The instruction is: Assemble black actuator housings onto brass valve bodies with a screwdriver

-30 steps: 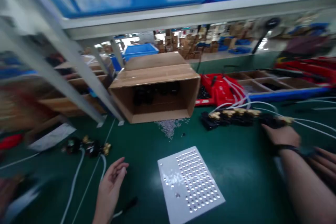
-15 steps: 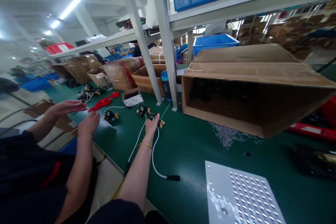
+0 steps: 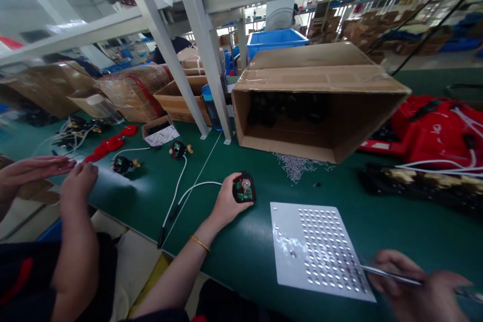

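Head view: a green table (image 3: 234,266) ran across the scene, and a pale metal rack (image 3: 209,45) stood over its far side. To the left sat a co-worker (image 3: 77,246), both hands (image 3: 79,183) raised near a string of red pieces (image 3: 109,147). A large cardboard box (image 3: 302,78) lay with its mouth toward the person, dark items inside it. Right of the box was a red pile (image 3: 433,136), and in front of that a row of black-and-brass parts (image 3: 422,186).

Nearer, a pale sheet (image 3: 281,274) with rows of shiny round dots lay flat on the table. The person's right hand (image 3: 407,279), blurred, was beside its right edge, its grip closed on a thin metal tool (image 3: 392,274); the tip pointed at the sheet's edge, though whether it touched could not be told. The left hand (image 3: 226,206) was left of the sheet, its grip closed around the rim of a black unit (image 3: 244,188), circuit board facing up, above the table. A white cable (image 3: 199,184) ran leftward from this hand. Smallest were the scattered pins (image 3: 298,166) before the box and a black bit (image 3: 317,185) near them.
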{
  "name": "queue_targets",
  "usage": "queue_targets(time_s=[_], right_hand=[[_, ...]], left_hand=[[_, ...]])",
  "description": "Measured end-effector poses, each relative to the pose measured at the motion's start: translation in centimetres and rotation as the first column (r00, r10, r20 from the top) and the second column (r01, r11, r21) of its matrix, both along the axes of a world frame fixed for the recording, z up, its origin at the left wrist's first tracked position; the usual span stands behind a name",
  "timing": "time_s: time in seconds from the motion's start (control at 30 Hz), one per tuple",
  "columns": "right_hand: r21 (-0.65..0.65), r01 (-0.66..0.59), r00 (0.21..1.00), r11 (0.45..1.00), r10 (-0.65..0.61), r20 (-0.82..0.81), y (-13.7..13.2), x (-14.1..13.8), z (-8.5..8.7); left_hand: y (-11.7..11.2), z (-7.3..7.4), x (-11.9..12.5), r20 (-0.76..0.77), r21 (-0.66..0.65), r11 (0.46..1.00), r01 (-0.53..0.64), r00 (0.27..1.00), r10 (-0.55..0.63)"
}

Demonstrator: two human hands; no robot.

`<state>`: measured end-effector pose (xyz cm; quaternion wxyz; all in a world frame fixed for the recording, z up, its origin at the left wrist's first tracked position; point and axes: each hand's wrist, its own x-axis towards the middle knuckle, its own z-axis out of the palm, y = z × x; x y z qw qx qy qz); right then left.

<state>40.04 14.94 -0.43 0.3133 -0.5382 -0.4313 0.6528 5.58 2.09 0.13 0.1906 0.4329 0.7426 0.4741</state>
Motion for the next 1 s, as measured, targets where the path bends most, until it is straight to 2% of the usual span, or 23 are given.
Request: queue_targets(time_s=[0.13,0.23,0.3,0.4,0.47,0.53,0.67,0.77,0.83,1.0], right_hand=[[-0.113,-0.022,0.99,0.993,0.006,-0.141,-2.4,-3.9,-0.2],[-0.123,-0.029,0.985,0.992,0.008,-0.174,-3.5,-5.0,-0.8],[-0.066,-0.051,0.984,0.997,0.039,-0.176,-3.7,-5.0,-1.1],[0.137,-0.087,0.99,0.987,0.101,-0.101,-3.2,-5.0,-0.8],[0.288,-0.152,0.985,0.946,0.169,-0.037,-2.6,-5.4,-0.1],[0.357,-0.236,0.967,0.904,0.253,-0.003,-2.3,-6.2,0.9],[0.36,-0.385,0.922,0.849,0.374,0.105,-2.5,-9.1,2.5],[0.385,-0.543,0.84,0.746,0.48,0.255,-3.1,-11.0,3.0],[0.35,-0.63,0.776,0.693,0.565,0.28,-3.3,-11.5,3.2],[0.327,-0.672,0.74,0.664,0.623,0.255,-3.2,-11.4,3.1]], left_hand=[[-0.2,-0.4,2.3,0.062,0.047,0.996,0.071,0.995,-0.074],[-0.3,-0.4,2.9,0.115,0.084,0.991,0.104,0.987,-0.114],[-0.5,-0.2,3.0,0.154,0.077,0.99,0.118,0.98,-0.129],[-0.7,-0.2,3.1,0.159,0.071,0.987,0.147,0.975,-0.156],[-0.9,-0.6,3.3,0.129,0.086,0.985,0.151,0.978,-0.161],[-1.0,-1.1,3.8,0.145,0.121,0.984,0.132,0.978,-0.149],[-1.5,-1.9,5.9,0.248,0.155,0.981,0.114,0.957,-0.151],[-1.8,-2.3,7.6,0.226,0.139,0.972,0.188,0.95,-0.216],[-2.0,-2.6,8.4,0.232,0.167,0.966,0.199,0.944,-0.235],[-2.2,-3.3,8.6,0.232,0.227,0.954,0.198,0.94,-0.251]])
